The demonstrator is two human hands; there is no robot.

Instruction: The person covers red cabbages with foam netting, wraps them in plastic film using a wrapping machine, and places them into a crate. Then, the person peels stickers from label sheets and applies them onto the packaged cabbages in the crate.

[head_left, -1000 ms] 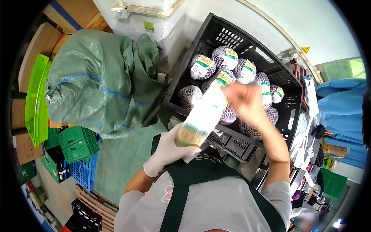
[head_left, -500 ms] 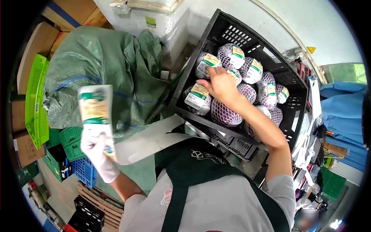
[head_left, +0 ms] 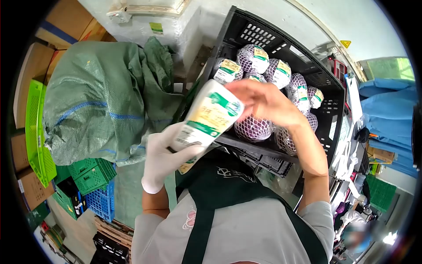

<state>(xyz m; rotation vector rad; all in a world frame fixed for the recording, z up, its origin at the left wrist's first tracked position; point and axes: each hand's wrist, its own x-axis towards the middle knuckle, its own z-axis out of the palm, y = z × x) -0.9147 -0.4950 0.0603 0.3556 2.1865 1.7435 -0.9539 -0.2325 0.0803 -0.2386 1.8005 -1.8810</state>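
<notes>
My left hand (head_left: 163,158), in a white glove, grips a strip of printed green, white and yellow labels (head_left: 209,115) between thumb and fingers. The strip slants up toward the crate. My bare right hand (head_left: 270,103) is at its upper end; the fingers are blurred and partly hidden, so their grip on it is unclear. Behind both is a black plastic crate (head_left: 327,86) of rounded purple produce in white netting. One labelled netted piece (head_left: 228,70) lies at the left, another (head_left: 253,59) at the back. An unlabelled-looking purple piece (head_left: 254,129) shows below my right hand.
A large green woven sack (head_left: 96,88) bulges at the left. Beyond it are a lime green crate (head_left: 37,136), green crates (head_left: 90,174) and a blue crate (head_left: 101,200). A wooden pallet (head_left: 112,233) lies lower left. Blue cloth (head_left: 387,114) hangs at the right.
My left hand has brought the label strip from over the sack to the crate's front edge. My right hand has left the labelled produce and moved to the strip's upper end.
</notes>
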